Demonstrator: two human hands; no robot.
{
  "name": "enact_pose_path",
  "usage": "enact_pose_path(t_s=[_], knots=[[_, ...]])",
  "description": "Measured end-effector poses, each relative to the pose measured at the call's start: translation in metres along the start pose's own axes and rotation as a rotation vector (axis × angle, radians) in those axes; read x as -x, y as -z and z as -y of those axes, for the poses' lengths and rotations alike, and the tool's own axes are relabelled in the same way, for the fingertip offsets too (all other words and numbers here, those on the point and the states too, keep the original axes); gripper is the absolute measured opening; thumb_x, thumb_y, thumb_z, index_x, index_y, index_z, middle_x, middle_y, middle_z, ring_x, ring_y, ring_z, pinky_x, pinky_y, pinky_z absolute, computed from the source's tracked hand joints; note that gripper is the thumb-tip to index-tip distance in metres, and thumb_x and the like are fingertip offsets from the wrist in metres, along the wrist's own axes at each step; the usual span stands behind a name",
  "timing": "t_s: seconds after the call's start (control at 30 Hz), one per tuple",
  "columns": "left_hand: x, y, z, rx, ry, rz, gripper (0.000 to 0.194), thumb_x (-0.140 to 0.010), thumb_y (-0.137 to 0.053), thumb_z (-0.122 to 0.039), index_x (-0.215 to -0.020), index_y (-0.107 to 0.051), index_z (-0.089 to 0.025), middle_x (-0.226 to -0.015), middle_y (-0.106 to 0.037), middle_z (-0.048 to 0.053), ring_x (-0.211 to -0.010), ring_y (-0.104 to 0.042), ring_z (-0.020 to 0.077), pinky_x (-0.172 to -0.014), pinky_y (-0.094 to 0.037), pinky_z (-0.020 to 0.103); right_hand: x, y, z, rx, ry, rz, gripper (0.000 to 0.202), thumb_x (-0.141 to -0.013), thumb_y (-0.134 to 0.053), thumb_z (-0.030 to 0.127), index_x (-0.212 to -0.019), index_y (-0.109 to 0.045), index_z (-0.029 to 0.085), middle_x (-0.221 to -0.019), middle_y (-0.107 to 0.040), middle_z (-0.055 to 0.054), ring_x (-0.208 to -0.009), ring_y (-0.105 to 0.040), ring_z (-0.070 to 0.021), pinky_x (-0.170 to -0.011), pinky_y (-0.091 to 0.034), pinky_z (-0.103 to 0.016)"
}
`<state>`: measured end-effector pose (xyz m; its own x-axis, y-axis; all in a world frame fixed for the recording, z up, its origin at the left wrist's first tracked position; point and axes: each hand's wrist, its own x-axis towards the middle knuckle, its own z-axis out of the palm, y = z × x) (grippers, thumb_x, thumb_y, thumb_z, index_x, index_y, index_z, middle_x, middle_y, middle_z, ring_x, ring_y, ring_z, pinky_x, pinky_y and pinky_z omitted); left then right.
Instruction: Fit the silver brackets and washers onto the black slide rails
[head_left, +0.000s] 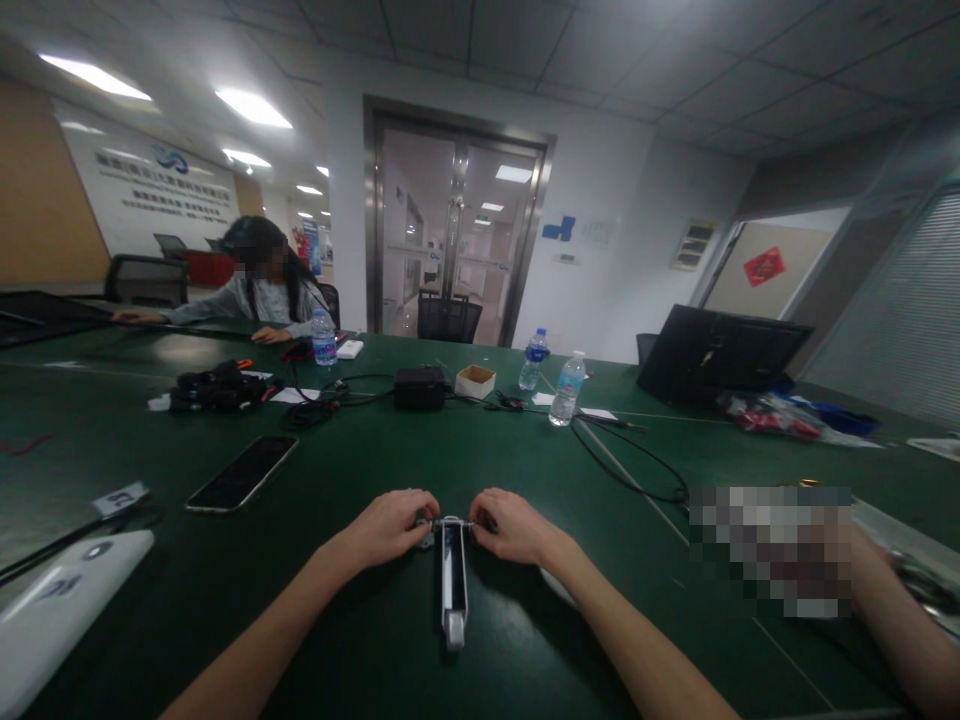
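Note:
A long, narrow white device (454,597) with a dark channel along its middle lies on the green table in front of me. It has a rounded white near end and a thin crosspiece at its far end. My left hand (397,525) is closed, fingertips pinched at the left end of the crosspiece. On the opposite side, my right hand (506,525) pinches the right end with curled fingers. A small light piece shows beside my left fingertips, too small to name. My fingers partly hide both ends of the crosspiece.
A phone (244,474) lies left, beyond a white case (71,615). Bottles (568,390), a black box (421,388), a small open box (475,381) and cables stand farther back. A monitor (720,355) is right. Another person's arm (892,610) reaches in at right; someone sits far left.

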<state>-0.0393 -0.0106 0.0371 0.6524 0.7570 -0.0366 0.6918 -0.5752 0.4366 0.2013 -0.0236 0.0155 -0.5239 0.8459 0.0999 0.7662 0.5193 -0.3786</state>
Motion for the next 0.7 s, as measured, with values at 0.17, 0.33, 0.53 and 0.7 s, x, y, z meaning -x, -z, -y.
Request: enact_pose_path(t_s=[0.17,0.33,0.53,0.7], knots=[[0.0002,0.0011,-0.0020,-0.008,-0.008,-0.010,0.021,-0.089,-0.048,-0.025,-0.106,-0.060,-0.019,-0.104,-0.062,0.003,-0.085,-0.058,0.0168,-0.074,-0.047,0.027,-0.0004,-0.0016,-0.0014,0.000,0.026,-0.003,0.008,-0.085,-0.055,0.022,-0.089,-0.060,0.017,-0.087,-0.059,-0.003,-0.078,-0.054,-0.0148,-0.066,-0.040,-0.025],[0.0004,0.0001,-0.0018,-0.003,0.031,-0.011,0.023,-0.090,-0.047,-0.027,-0.107,-0.060,-0.020,-0.101,-0.064,0.003,-0.085,-0.059,0.0180,-0.073,-0.047,0.027,-0.0014,-0.0032,-0.0007,0.028,0.041,-0.022,0.007,-0.085,-0.055,0.020,-0.088,-0.060,0.017,-0.085,-0.059,-0.003,-0.077,-0.054,-0.0144,-0.068,-0.040,-0.025],[-0.0009,-0.0019,0.0015,0.017,0.005,-0.002,0.021,-0.090,-0.049,-0.026,-0.107,-0.061,-0.021,-0.100,-0.064,0.002,-0.083,-0.061,0.0174,-0.073,-0.047,0.027,-0.0008,-0.0017,-0.0001,0.020,0.043,-0.021,0.007,-0.085,-0.054,0.019,-0.088,-0.060,0.017,-0.085,-0.059,-0.004,-0.077,-0.054,-0.0142,-0.067,-0.040,-0.024],[-0.0010,-0.0016,0.0022,0.015,-0.008,0.001,0.021,-0.090,-0.049,-0.026,-0.108,-0.060,-0.021,-0.100,-0.063,0.002,-0.084,-0.060,0.0164,-0.072,-0.047,0.026,0.0000,-0.0001,0.0025,0.016,0.029,-0.007,0.008,-0.085,-0.054,0.019,-0.089,-0.060,0.017,-0.085,-0.059,-0.004,-0.077,-0.053,-0.0142,-0.066,-0.040,-0.024]])
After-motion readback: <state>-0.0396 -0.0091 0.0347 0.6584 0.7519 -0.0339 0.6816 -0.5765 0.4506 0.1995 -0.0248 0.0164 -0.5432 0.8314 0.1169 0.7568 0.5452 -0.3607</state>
